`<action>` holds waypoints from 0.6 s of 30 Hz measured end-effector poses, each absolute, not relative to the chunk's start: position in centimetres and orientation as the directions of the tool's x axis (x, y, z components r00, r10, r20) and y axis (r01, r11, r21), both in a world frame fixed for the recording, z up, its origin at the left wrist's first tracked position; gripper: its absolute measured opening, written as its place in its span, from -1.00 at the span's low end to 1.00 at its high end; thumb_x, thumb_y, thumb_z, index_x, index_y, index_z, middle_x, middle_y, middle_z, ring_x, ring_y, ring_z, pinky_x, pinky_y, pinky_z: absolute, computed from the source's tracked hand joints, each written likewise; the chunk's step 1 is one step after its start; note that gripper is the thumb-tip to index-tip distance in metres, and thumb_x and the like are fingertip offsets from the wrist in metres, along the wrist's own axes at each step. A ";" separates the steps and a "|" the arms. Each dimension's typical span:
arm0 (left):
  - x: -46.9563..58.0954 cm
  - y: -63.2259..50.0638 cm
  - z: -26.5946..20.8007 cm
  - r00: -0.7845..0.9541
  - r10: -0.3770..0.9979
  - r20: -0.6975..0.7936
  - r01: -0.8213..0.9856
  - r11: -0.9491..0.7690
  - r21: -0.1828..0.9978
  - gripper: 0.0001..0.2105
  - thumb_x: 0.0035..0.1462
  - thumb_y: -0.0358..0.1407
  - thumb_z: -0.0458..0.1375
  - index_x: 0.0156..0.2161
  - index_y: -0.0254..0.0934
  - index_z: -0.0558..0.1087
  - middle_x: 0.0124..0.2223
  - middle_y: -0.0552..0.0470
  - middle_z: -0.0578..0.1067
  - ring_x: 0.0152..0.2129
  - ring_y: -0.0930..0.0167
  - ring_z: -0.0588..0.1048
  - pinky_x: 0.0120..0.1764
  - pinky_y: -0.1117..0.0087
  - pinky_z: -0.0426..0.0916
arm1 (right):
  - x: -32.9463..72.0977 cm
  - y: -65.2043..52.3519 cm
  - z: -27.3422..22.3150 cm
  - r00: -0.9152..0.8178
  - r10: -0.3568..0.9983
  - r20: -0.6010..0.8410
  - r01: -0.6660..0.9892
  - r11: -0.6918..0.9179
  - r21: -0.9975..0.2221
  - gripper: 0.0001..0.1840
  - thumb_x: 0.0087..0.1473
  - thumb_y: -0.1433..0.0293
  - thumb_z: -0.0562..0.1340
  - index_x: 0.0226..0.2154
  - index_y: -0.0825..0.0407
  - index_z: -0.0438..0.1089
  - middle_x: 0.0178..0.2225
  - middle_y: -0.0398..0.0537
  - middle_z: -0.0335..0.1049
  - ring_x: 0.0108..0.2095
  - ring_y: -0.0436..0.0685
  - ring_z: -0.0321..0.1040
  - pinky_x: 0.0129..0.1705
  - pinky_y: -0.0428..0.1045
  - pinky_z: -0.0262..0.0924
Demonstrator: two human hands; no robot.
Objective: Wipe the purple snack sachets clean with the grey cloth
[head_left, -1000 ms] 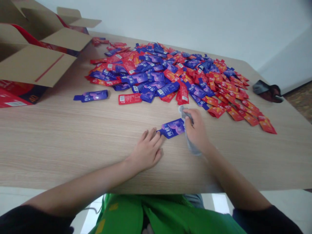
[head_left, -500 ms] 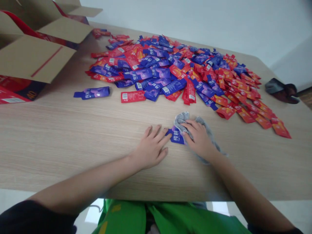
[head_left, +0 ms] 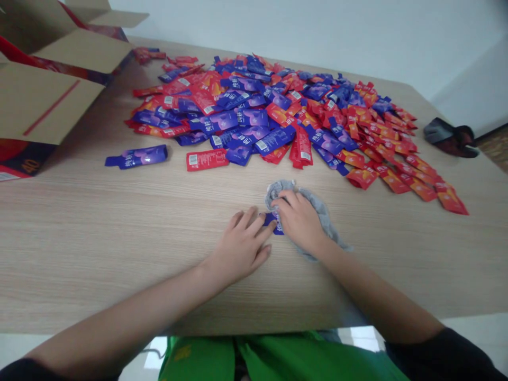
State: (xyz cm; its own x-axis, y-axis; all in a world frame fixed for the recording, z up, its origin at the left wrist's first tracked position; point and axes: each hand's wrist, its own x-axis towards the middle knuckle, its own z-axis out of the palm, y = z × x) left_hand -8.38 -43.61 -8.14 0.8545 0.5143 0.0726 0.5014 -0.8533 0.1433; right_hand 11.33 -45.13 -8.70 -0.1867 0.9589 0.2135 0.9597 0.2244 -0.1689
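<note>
A purple spout pouch (head_left: 279,227) lies flat on the table in front of me, its narrow neck pointing left. My left hand (head_left: 245,241) rests with fingers spread, the fingertips on the neck end of that pouch. A grey cloth (head_left: 323,217) is bunched under my right hand (head_left: 299,219), whose curled fingers press it onto the pouch. Cloth and hand hide most of the pouch's right part. Another purple pouch (head_left: 137,157) lies by itself to the left, and a red pouch (head_left: 207,160) lies back side up at the pile's near edge.
A large pile of red and purple pouches (head_left: 246,116) spreads across the back of the table (head_left: 99,238). Open cardboard boxes (head_left: 39,106) stand at the left. A dark, glossy object (head_left: 450,138) sits near the right edge.
My right hand has slid left with the cloth, covering more of the pouch and coming closer to my left hand. The left hand stays at the neck. The camera view has shifted slightly.
</note>
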 end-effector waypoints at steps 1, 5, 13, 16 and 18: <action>-8.4 -43.6 -8.1 0.854 0.515 0.074 0.502 -0.853 0.145 -0.55 0.31 -0.15 -0.04 0.26 -0.18 0.24 0.22 -0.11 0.31 0.23 0.07 0.15 0.18 0.01 0.11 | 11.9 -45.5 -8.9 -0.149 0.962 0.230 0.969 0.188 -0.158 -0.72 0.21 0.45 0.03 -0.16 0.01 0.43 -0.06 0.09 0.34 -0.17 0.25 0.25 -0.10 0.16 0.18; -8.5 -43.5 -8.0 0.856 0.511 0.076 0.495 -0.854 0.160 -0.53 0.30 -0.16 -0.04 0.27 -0.18 0.22 0.21 -0.11 0.31 0.22 0.07 0.15 0.17 0.02 0.12 | 15.3 -46.8 -9.6 -0.001 0.955 0.296 0.972 0.071 -0.225 -0.74 0.22 0.44 0.02 -0.23 0.03 0.42 -0.15 0.11 0.35 -0.12 0.27 0.25 -0.06 0.18 0.16; -9.3 -43.1 -8.2 0.866 0.487 0.115 0.456 -0.863 0.219 -0.50 0.27 -0.13 0.01 0.25 -0.26 0.25 0.20 -0.12 0.33 0.24 0.07 0.14 0.19 0.03 0.10 | 18.5 -47.4 -8.0 0.302 0.880 0.367 0.839 -0.061 -0.541 -0.81 0.16 0.29 0.14 -0.17 -0.02 0.32 -0.26 0.01 0.42 -0.23 0.22 0.36 -0.16 0.13 0.23; -9.2 -43.3 -8.3 0.856 0.503 0.118 0.472 -0.854 0.217 -0.51 0.27 -0.14 0.00 0.24 -0.31 0.26 0.22 -0.14 0.32 0.25 0.07 0.14 0.20 0.04 0.10 | 14.8 -46.5 -6.5 0.261 0.873 0.413 0.824 0.021 -0.566 -0.79 0.19 0.27 0.12 -0.12 -0.06 0.29 -0.25 -0.03 0.43 -0.23 0.19 0.37 -0.15 0.10 0.23; -9.1 -43.4 -8.2 0.853 0.510 0.111 0.483 -0.851 0.206 -0.52 0.27 -0.15 -0.01 0.23 -0.31 0.27 0.23 -0.14 0.31 0.25 0.07 0.14 0.21 0.03 0.09 | 12.0 -45.5 -6.4 0.105 0.893 0.438 0.854 0.145 -0.499 -0.81 0.22 0.30 0.09 -0.12 -0.04 0.30 -0.19 -0.01 0.43 -0.15 0.19 0.35 -0.07 0.09 0.21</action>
